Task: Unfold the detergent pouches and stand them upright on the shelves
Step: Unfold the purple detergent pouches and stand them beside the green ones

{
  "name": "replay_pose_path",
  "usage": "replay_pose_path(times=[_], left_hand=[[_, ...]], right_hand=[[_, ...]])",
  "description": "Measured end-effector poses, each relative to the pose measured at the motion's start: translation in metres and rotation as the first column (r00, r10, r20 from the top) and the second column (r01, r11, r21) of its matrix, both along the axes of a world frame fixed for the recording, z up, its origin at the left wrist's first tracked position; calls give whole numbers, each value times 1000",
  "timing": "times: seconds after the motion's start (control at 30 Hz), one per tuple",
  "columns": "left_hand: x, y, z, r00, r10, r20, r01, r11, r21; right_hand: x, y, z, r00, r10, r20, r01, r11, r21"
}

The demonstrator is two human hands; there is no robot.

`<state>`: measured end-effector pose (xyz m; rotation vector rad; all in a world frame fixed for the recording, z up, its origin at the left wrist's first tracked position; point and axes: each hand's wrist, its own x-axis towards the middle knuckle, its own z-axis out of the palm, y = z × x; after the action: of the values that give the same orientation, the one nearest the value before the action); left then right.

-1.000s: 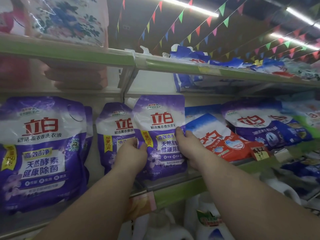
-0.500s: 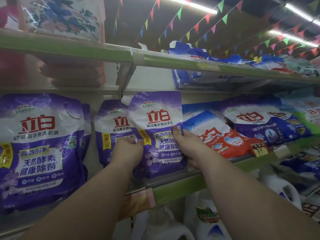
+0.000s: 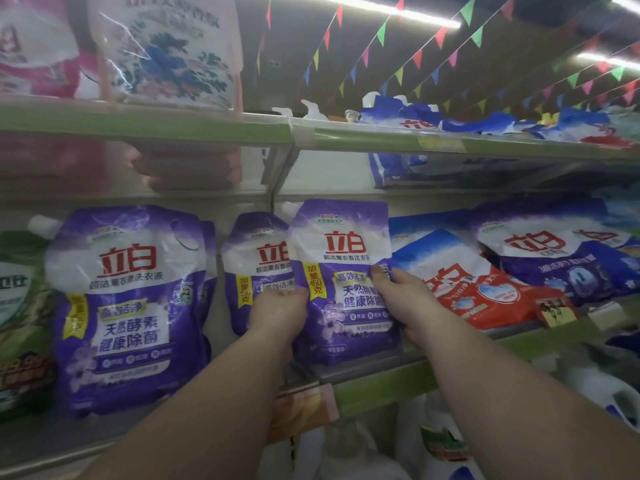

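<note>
- Nearest the camera, two bare forearms reach up and forward from the bottom edge toward the middle shelf (image 3: 381,386), whose front lip is green.
- The left hand (image 3: 278,311) grips the left edge of a purple detergent pouch (image 3: 343,282); its fingers curl round behind the pouch, so only the back of the hand and the knuckles show.
- The right hand (image 3: 403,299) holds the pouch's right edge, thumb pressed on the printed front near the middle of its height, the other fingers hidden behind.
- The pouch sits between the two hands, upright with its spout at the top left corner and its base at the shelf's front lip; whether the base rests fully on the shelf cannot be told.
- Just behind it and to its left stands a second purple pouch (image 3: 254,268), partly covered by the held one.
- Further left stands a larger purple pouch (image 3: 128,306), upright.
- To the right of the right hand a red and blue bag (image 3: 478,282) leans back on the same shelf.
- Above, the upper shelf (image 3: 207,128) carries blue bags (image 3: 415,116).
- Farthest off, strings of coloured pennants (image 3: 433,46) hang under the ceiling.
</note>
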<state>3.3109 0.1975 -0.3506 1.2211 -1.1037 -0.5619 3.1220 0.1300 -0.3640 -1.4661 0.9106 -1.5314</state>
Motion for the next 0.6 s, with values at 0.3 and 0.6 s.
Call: replay_pose_path(times=[0.3, 0.6], left_hand=[[9, 11, -1, 992, 128, 13, -128, 992, 0], [35, 18, 1, 941, 337, 38, -334, 941, -54]], right_hand=[[12, -2, 7, 998, -10, 62, 10, 1000, -7], [48, 4, 13, 990, 92, 109, -92, 996, -5]])
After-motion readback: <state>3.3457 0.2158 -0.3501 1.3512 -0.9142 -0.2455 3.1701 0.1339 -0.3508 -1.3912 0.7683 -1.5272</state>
